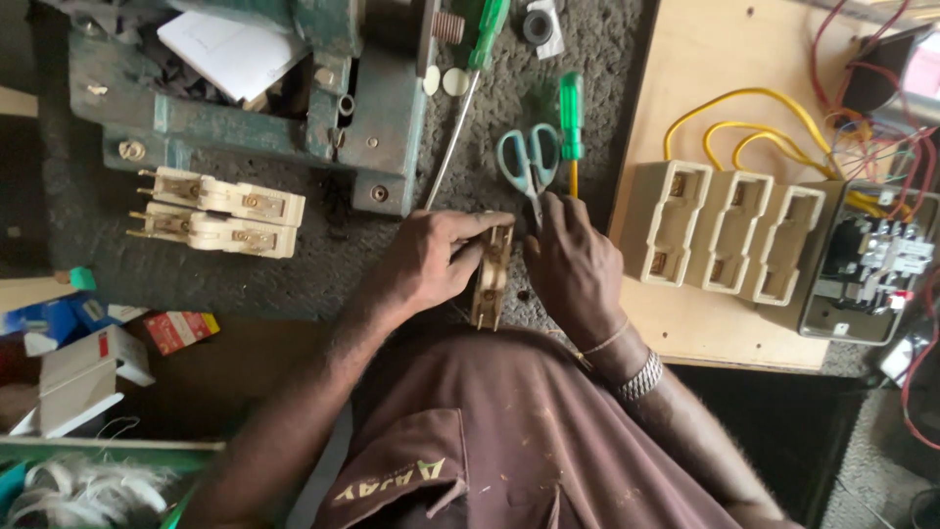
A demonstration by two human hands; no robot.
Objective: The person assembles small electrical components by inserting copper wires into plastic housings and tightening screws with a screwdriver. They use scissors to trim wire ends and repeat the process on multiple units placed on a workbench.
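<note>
Both hands on one fuse carrier.
Left grip (431,260) clamps the carrier (492,274); right grip (573,264) pinches a screwdriver (571,122), scissors (529,159) just beyond.

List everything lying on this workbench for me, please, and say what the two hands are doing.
Fuse carrier: one, cream, upright between both hands.
Spare fuse carriers: two, cream, left on the mat.
Fuse bases: three, cream, on the wooden board.
Scissors: one, teal handles, above the hands.
Screwdrivers: two, green handles, on the mat.
Yellow wires: several, behind the bases.
Vice: one, green, top left.
Left hand: grips the carrier.
Right hand: by the carrier's right side.
</note>
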